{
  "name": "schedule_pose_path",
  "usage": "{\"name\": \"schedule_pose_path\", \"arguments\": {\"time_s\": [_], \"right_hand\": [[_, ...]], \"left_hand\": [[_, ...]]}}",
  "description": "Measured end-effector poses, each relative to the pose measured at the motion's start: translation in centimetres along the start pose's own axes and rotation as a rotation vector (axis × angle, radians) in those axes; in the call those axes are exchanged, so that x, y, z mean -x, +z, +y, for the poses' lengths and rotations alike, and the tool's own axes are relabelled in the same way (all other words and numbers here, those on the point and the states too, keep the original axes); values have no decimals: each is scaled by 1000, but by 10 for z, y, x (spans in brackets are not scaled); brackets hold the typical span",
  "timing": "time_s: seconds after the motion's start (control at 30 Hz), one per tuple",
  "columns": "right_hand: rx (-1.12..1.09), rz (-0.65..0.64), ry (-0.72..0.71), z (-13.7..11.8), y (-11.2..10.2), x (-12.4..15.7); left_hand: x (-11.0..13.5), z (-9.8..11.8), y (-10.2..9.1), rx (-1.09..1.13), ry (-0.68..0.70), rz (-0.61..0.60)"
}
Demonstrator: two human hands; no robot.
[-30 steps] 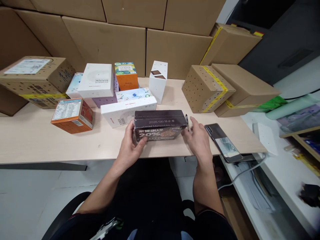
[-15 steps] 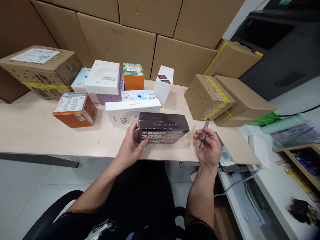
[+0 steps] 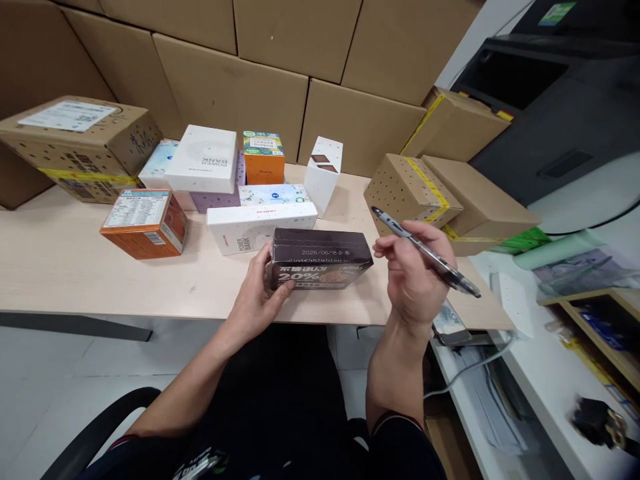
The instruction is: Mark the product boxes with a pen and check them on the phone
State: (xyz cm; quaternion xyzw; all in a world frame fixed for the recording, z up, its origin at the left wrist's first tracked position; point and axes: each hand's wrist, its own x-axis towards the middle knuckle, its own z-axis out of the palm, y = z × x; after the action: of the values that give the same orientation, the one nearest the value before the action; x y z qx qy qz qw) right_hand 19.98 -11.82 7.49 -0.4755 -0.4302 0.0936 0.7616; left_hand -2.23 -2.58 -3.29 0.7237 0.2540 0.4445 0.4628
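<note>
My left hand (image 3: 257, 293) grips the left end of a dark brown box (image 3: 320, 260), thumb on its front face. The box has "20%" and a date printed on it and rests near the table's front edge. To its right, my right hand (image 3: 417, 273) is raised and closed around a capped-looking pen (image 3: 430, 253) in grey and black. One tip of the pen points up and left, the other down and right. Just behind the brown box lies a white power bank box (image 3: 263, 223).
Another white power bank box (image 3: 203, 157), orange boxes (image 3: 145, 223), a tissue pack (image 3: 275, 195) and a tall white box (image 3: 324, 175) stand on the table (image 3: 65, 267). Cardboard cartons (image 3: 410, 190) sit at right, one more (image 3: 100, 147) at left. A phone (image 3: 453, 327) lies under my right wrist.
My right hand has turned and lifted slightly, and the pen has swung from nearly upright to a long slant. My left hand and the brown box stay much the same.
</note>
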Motion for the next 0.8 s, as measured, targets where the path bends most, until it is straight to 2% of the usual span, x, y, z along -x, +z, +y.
{"name": "schedule_pose_path", "arguments": {"time_s": [0.23, 0.47, 0.8], "right_hand": [[171, 6, 74, 10, 19, -3], [357, -78, 4, 10, 20, 1], [486, -132, -52, 11, 20, 0]], "left_hand": [[0, 1, 0, -27, 36, -6], [0, 2, -2, -157, 39, -2], [0, 2, -2, -137, 22, -7]]}}
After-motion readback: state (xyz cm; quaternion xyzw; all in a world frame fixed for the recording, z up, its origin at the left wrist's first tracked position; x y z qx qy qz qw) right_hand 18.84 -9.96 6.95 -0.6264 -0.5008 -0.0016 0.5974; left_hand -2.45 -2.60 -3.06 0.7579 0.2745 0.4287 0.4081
